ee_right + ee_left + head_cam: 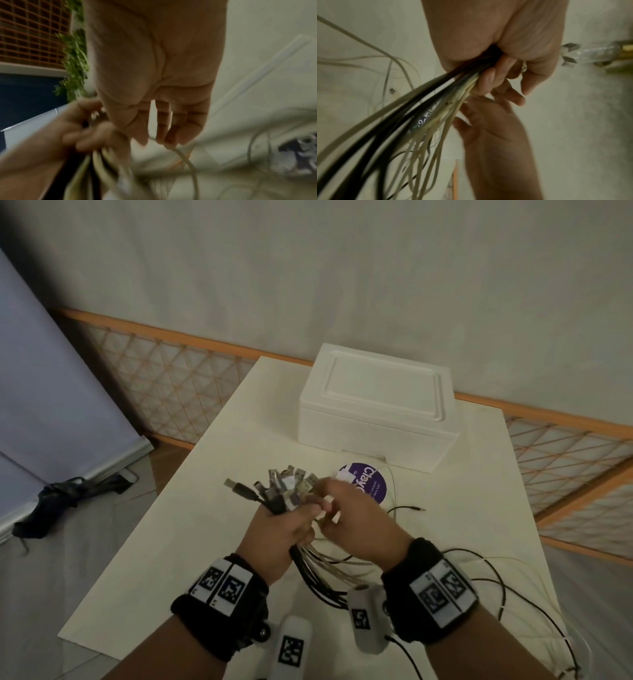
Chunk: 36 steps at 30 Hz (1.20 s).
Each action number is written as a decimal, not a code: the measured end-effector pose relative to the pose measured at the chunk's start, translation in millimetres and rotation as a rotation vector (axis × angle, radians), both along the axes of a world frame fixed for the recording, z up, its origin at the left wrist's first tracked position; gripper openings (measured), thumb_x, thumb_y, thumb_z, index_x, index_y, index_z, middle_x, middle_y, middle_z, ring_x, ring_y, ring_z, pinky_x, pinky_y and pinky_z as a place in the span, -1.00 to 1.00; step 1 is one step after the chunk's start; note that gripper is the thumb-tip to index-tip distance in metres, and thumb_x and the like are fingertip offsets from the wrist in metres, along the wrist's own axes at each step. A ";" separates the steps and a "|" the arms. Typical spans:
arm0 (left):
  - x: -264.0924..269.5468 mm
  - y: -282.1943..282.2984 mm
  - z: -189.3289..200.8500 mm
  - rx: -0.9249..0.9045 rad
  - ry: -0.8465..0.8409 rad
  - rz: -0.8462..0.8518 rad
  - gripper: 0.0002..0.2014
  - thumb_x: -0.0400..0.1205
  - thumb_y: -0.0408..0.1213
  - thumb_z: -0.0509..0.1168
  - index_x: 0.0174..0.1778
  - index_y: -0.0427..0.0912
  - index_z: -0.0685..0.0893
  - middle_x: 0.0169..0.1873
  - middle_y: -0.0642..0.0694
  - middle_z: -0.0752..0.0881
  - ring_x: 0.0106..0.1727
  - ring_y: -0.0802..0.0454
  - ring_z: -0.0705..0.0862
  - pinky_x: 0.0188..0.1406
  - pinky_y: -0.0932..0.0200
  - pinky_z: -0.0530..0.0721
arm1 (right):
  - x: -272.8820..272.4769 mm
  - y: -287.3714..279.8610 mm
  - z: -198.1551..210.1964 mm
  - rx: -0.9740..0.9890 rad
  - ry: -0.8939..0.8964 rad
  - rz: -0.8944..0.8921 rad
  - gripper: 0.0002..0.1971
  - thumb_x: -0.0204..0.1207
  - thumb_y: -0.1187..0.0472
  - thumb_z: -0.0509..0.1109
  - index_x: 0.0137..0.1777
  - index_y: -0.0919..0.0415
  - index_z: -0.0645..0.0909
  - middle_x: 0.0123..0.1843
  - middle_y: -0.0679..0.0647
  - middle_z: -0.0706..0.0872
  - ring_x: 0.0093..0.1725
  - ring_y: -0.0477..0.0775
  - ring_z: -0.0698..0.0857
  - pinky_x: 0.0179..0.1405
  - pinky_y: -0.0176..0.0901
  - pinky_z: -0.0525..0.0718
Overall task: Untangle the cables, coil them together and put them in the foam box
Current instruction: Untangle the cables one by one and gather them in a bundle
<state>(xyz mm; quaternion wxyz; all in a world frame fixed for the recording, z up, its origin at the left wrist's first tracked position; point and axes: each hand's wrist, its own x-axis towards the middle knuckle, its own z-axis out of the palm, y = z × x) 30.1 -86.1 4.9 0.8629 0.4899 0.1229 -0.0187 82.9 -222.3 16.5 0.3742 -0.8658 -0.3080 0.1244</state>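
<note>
The cables, gathered above the table near the closed foam box, are clenched below their plugs by the left hand, one strand pinched by the right hand; light and limp, they are judged best gripped near the plugs.

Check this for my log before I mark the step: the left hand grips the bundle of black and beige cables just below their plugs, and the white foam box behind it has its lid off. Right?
Not quite. The left hand does grip the bundle of black and beige cables just below the plugs, but the white foam box has its lid on, closed; the head view shows it.
</note>
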 end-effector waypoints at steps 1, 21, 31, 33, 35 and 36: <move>-1.4 0.7 2.0 -0.068 -0.022 -0.007 -0.91 0.40 -0.44 0.34 -0.40 -0.31 0.72 -0.57 -0.15 0.56 -0.71 0.19 0.25 -0.65 0.33 0.23 | -0.4 5.9 -12.5 -0.092 -0.008 0.072 -0.63 0.41 0.31 0.34 0.24 0.18 0.56 0.11 0.01 0.66 0.03 0.00 0.65 -0.04 -0.26 0.53; -17.1 59.0 -8.5 -0.323 -0.049 0.302 -0.68 0.46 -0.14 0.42 -0.52 0.01 0.44 -0.67 0.10 0.24 -0.68 0.18 0.19 -0.62 0.29 0.29 | 38.8 -39.5 -41.4 -0.320 -0.059 -0.349 -0.53 0.56 -0.02 0.39 -0.54 0.10 0.37 -0.53 -0.04 0.39 -0.51 -0.07 0.35 -0.50 -0.25 0.25; -13.3 82.4 -21.9 -0.125 0.123 0.338 -0.68 0.55 -0.29 0.31 -0.50 -0.05 0.40 -0.63 0.03 0.28 -0.70 0.17 0.19 -0.65 0.28 0.16 | 48.8 -77.0 -31.3 0.146 0.128 -0.699 -0.75 0.59 0.33 0.33 -0.34 0.18 0.59 -0.31 0.10 0.77 -0.24 0.26 0.74 -0.20 0.05 0.71; -6.9 74.0 -25.5 -0.028 0.153 0.326 -0.70 0.61 -0.34 0.32 -0.45 -0.10 0.51 -0.56 -0.04 0.44 -0.70 0.16 0.21 -0.64 0.26 0.17 | 46.0 -62.0 -15.9 0.336 0.226 -0.649 -0.76 0.62 0.40 0.28 -0.29 0.22 0.61 -0.32 0.04 0.78 -0.26 0.15 0.76 -0.20 0.07 0.76; -0.2 62.7 -22.8 0.058 0.167 0.269 -0.75 0.65 -0.34 0.32 -0.39 -0.16 0.59 -0.40 -0.12 0.68 -0.69 0.16 0.22 -0.64 0.27 0.20 | 39.6 -44.1 2.2 0.448 0.303 -0.573 -0.78 0.64 0.34 0.28 -0.25 0.35 0.60 -0.31 0.13 0.74 -0.29 0.14 0.73 -0.26 0.02 0.75; 3.1 56.0 -21.0 0.086 0.169 0.228 -0.75 0.65 -0.34 0.32 -0.37 -0.17 0.65 -0.28 -0.15 0.77 -0.68 0.15 0.22 -0.65 0.28 0.21 | 35.7 -35.6 12.1 0.516 0.376 -0.549 -0.78 0.65 0.35 0.26 -0.22 0.41 0.58 -0.31 0.17 0.72 -0.30 0.15 0.71 -0.31 -0.05 0.73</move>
